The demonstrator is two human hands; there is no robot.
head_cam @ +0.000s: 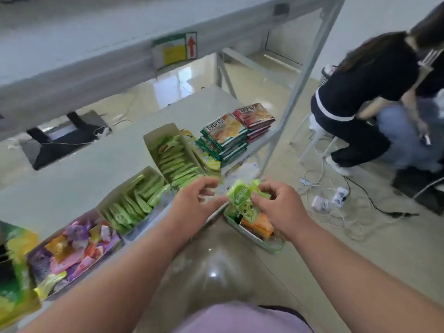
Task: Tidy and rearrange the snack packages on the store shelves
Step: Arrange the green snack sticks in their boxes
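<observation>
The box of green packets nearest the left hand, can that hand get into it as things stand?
Probably yes. The box of green packets stands open-topped on the shelf just beside the left hand, with nothing over it. That hand's fingers are at the green packet, which the right hand pinches.

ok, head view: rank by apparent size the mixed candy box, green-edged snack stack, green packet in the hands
1. mixed candy box, though it sits nearer the camera
2. green-edged snack stack
3. green packet, smallest
</observation>
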